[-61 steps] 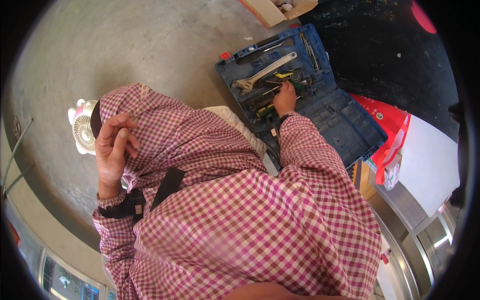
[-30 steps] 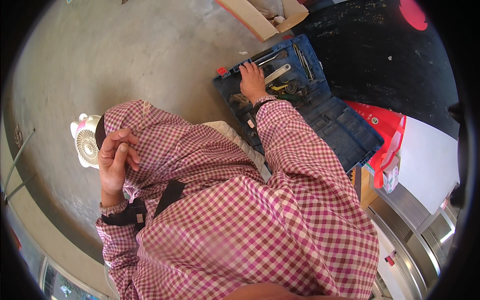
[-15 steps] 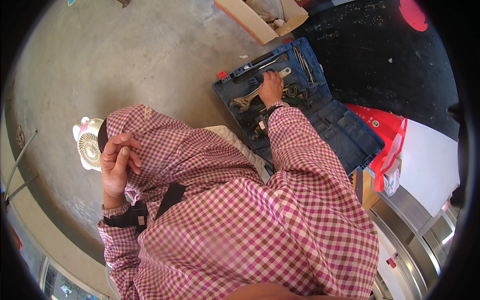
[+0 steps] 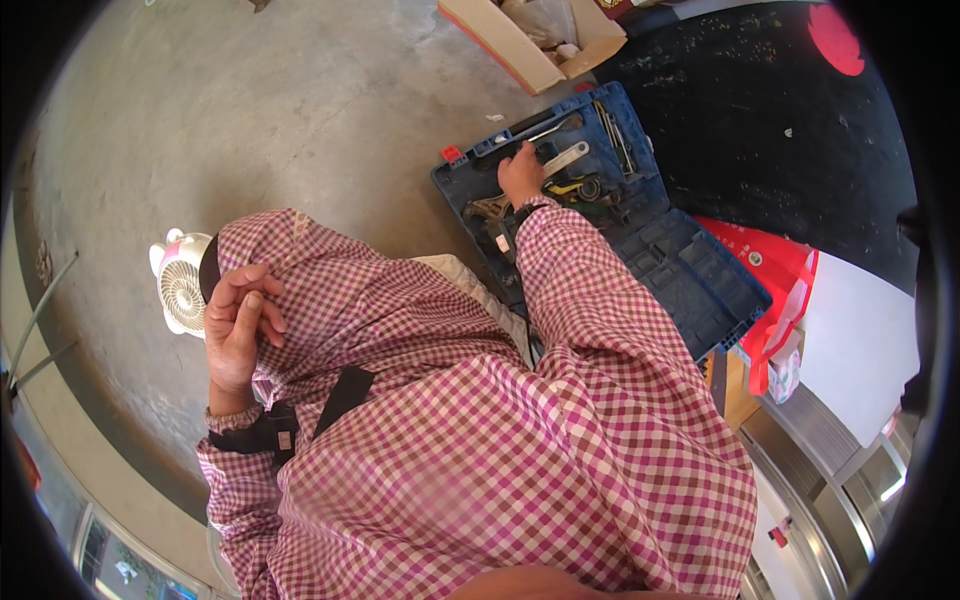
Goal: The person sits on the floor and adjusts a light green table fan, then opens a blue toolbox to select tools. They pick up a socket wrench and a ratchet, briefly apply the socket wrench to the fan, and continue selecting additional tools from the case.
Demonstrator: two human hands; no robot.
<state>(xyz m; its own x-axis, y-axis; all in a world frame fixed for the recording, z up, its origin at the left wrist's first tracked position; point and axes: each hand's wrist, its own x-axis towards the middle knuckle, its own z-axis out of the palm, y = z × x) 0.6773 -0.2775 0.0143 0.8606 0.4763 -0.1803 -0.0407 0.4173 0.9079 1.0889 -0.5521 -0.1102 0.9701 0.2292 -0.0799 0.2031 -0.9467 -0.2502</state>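
My right hand (image 4: 521, 176) reaches into an open blue plastic tool case (image 4: 650, 170). It lies over the middle of a large adjustable wrench (image 4: 568, 157), whose jaw end and handle end show on either side. The fingertips point down into the case near a slimmer metal tool (image 4: 555, 128), and whether they grip anything is hidden. A yellow-and-black tool (image 4: 572, 188) sits just right of the hand. Off to the left, my left hand (image 4: 240, 325) rests by my knee on the checked cloth, fingers loosely bent and a little apart, with nothing in it.
A cardboard box (image 4: 510, 45) with plastic bags stands beyond the case. Long thin tools (image 4: 615, 140) lie in the case's far right part. A red bag (image 4: 770, 255) is beside the case lid. A small white fan (image 4: 182, 290) stands on the floor at left.
My right hand has shifted left inside the case, uncovering more of the adjustable wrench's handle and the yellow-and-black tool. The left hand keeps its pose.
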